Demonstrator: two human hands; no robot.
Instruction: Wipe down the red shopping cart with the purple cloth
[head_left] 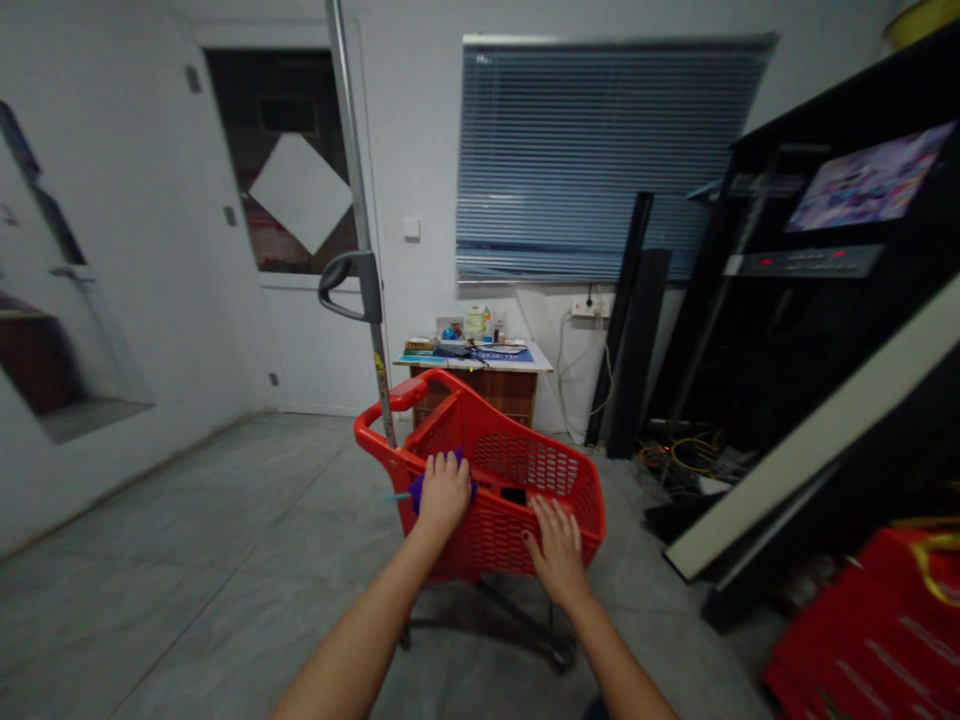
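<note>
A red plastic shopping cart point(517, 465) on wheels stands on the grey floor in front of me. My left hand point(444, 493) rests on its near rim, fingers curled over a purple object point(439, 470) at the rim. My right hand point(556, 545) lies flat on the near rim further right, fingers spread. A dark object point(513, 495) lies inside the basket. A metal pole point(360, 220) with a grey handle point(346, 285) rises from the cart's left side.
A small wooden desk point(480, 375) with clutter stands behind the cart under a window with blue blinds point(600, 160). Black shelving with a screen point(840, 300) and cables fills the right. A red crate point(877, 625) sits at the lower right. A white door point(300, 230) is at the left.
</note>
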